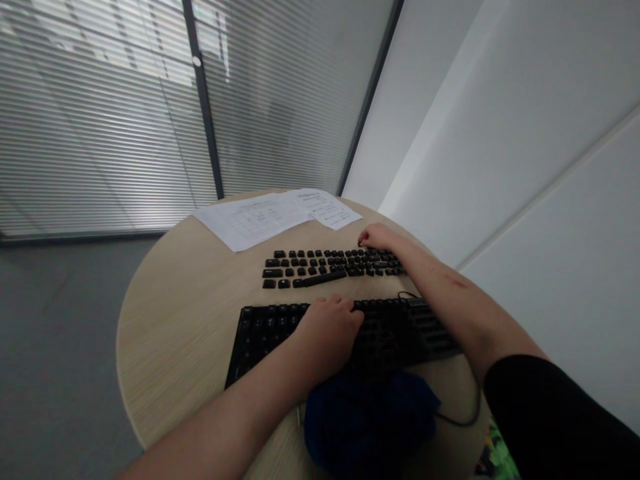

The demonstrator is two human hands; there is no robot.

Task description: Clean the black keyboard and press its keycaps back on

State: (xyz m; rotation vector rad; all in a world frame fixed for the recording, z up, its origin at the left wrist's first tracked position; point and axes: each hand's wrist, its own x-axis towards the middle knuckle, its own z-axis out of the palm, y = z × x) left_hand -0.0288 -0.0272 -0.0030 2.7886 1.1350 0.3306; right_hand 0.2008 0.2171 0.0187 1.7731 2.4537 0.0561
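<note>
A black keyboard (270,330) lies on the round wooden table, its left part fitted with keycaps and its middle and right looking bare of them. My left hand (333,333) rests on it, fingers bent over the far edge and thumb low on the top row. Beyond it, loose black keycaps (310,262) lie in rows, with a long spacebar (324,278) slanting among them. At the far right end of those rows my right hand (377,235) is closed in a pinch on a small dark keycap (360,243). Its fingertips are partly hidden.
Printed sheets (260,217) lie at the far side of the table (170,300). Dark blue cloth (370,417) bunches at the near edge. A black cable (470,420) runs down on the right. A glass partition with blinds (100,133) and a white wall (525,133) stand close.
</note>
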